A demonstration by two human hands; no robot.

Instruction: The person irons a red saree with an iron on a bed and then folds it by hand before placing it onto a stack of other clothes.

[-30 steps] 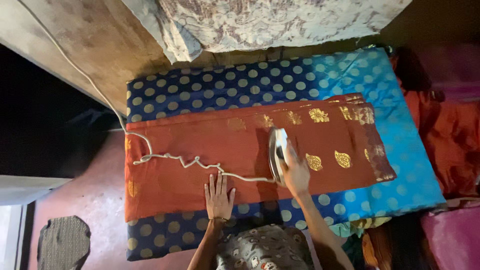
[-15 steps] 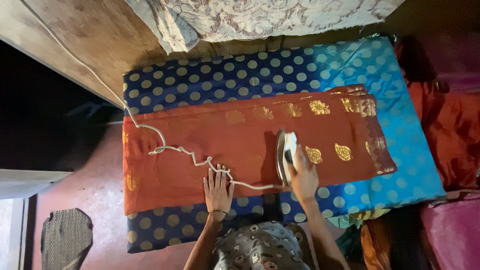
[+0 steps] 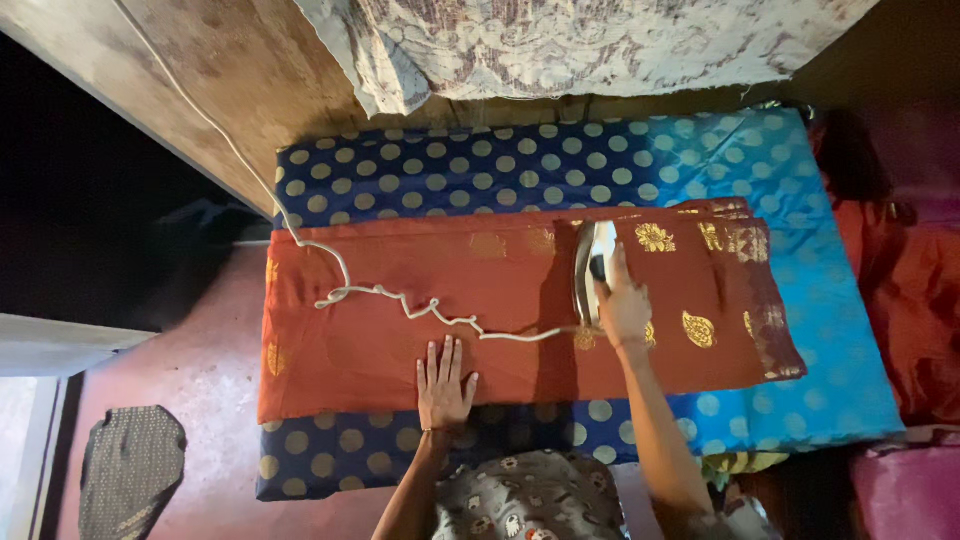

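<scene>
Two hands on the job: right hand (image 3: 622, 305) wrapped around the iron (image 3: 592, 272), which sits on the red cloth (image 3: 400, 340) toward its far edge, long axis running across the cloth. Left hand (image 3: 444, 378) lies flat, fingers slightly spread, on the near edge left of the iron. White cord (image 3: 440, 315) trails left over the cloth, which lies on the dotted blue pad (image 3: 450, 170); no containers visible.

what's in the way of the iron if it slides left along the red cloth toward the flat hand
The iron in the right hand has its own white cord trailing across the red cloth, just above the flat left hand.
</scene>
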